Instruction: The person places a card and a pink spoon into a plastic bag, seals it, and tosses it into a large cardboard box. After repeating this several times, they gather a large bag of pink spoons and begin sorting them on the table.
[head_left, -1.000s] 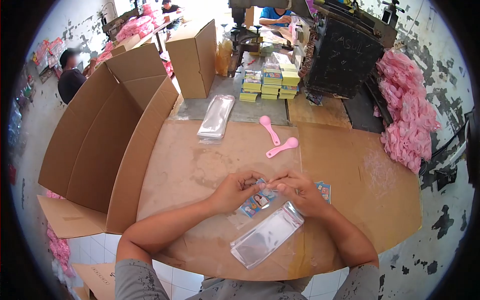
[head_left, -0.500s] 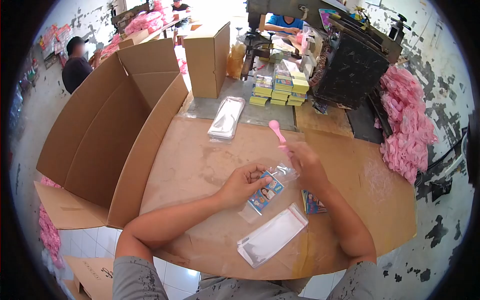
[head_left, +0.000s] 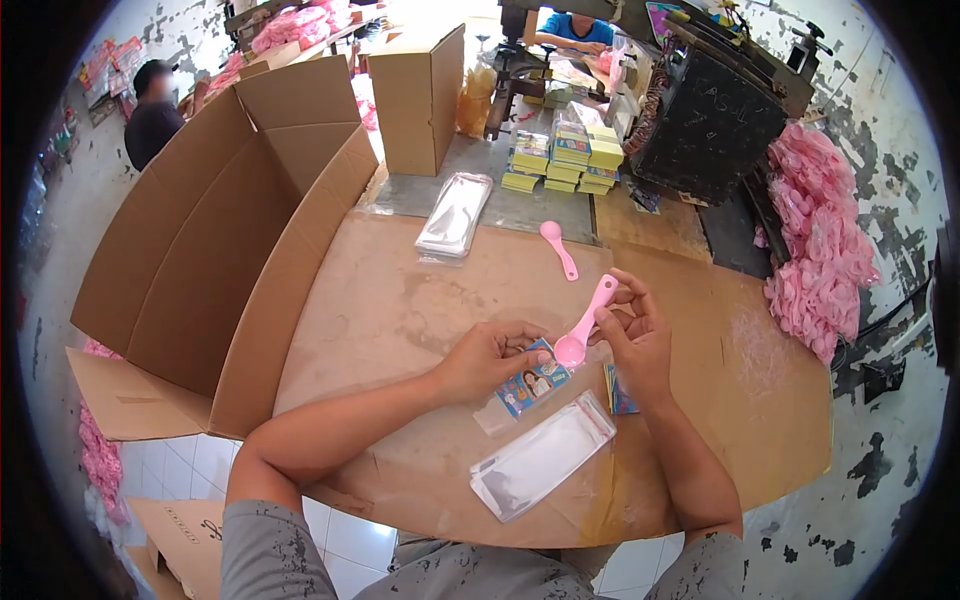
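Note:
My left hand (head_left: 492,358) is closed on a clear plastic bag with a blue printed card (head_left: 532,388) inside, thumb over the card's upper edge. In my right hand (head_left: 638,338), a pink measuring spoon (head_left: 588,325) is pinched by its handle. Its bowl points down and overlaps the bag's upper end in this view. Farther up the table lies another pink spoon (head_left: 555,250). A stack of clear bags (head_left: 545,455) rests just below my hands. Partly hidden by my right forearm are more blue cards (head_left: 622,392).
An open cardboard box (head_left: 240,260) stands at the left. Behind are another bag stack (head_left: 455,215), a tall carton (head_left: 415,105), piles of yellow-edged cards (head_left: 565,160) and a black machine (head_left: 705,125). Pink items (head_left: 815,240) heap up at the right. Two people are farther back.
My right hand has picked up a pink spoon from the table and brought it to the bag's upper end. The other spoon stays on the table. My left hand still holds the bag.

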